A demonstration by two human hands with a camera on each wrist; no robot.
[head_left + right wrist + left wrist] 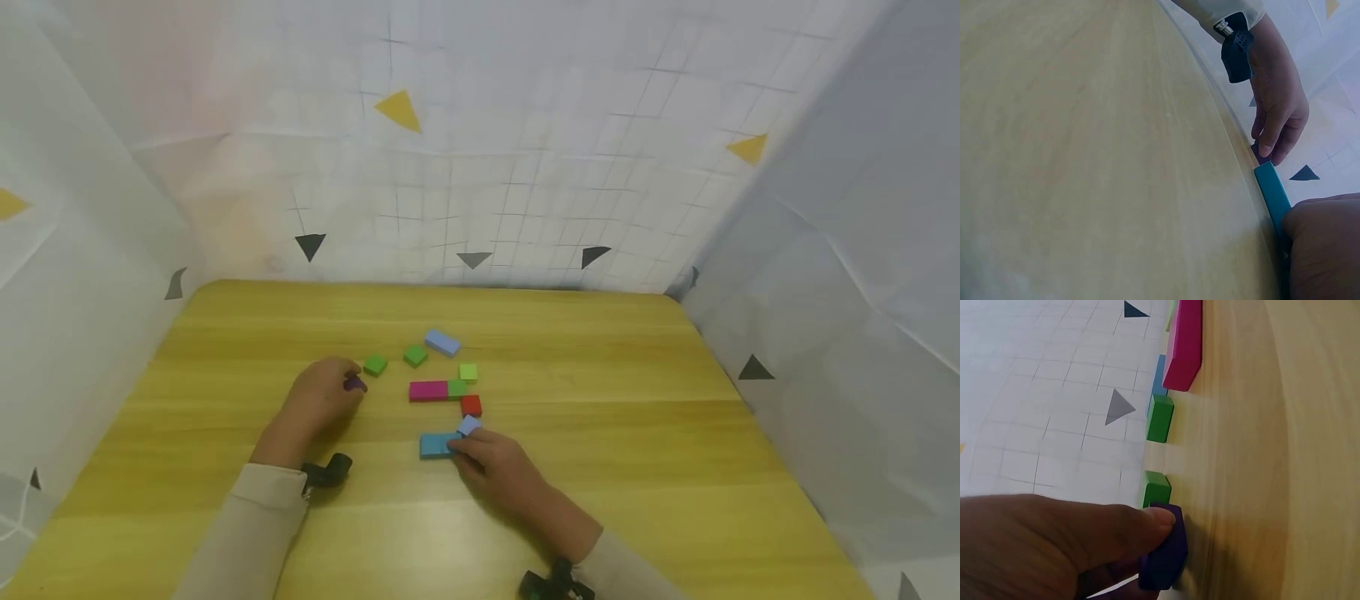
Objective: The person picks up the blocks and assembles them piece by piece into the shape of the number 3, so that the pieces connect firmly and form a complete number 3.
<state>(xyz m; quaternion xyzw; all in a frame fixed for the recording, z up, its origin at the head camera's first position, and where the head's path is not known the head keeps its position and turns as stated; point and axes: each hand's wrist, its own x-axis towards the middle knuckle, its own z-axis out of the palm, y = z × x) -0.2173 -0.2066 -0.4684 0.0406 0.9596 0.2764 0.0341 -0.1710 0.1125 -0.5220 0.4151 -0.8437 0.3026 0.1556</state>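
My left hand (321, 398) pinches a dark purple block (1166, 553) between thumb and fingers, at the left of the block group. Just beyond it lies a small green block (375, 365). With thumb and fingers, my right hand (504, 475) grips the right end of a flat blue block (435, 446) on the table. That end is partly hidden by the fingers. In the right wrist view the blue block (1272, 190) shows as teal. A small light-blue block (469, 425) sits tilted by the right fingertips, with a red block (471, 406) behind it.
A magenta block (428, 391) lies end to end with a green block (457, 389) mid-table. Farther back are a yellow-green block (468, 372), another green block (416, 356) and a periwinkle block (442, 342). White sheeting (480, 208) encloses the wooden table (615, 433) at the back and sides.
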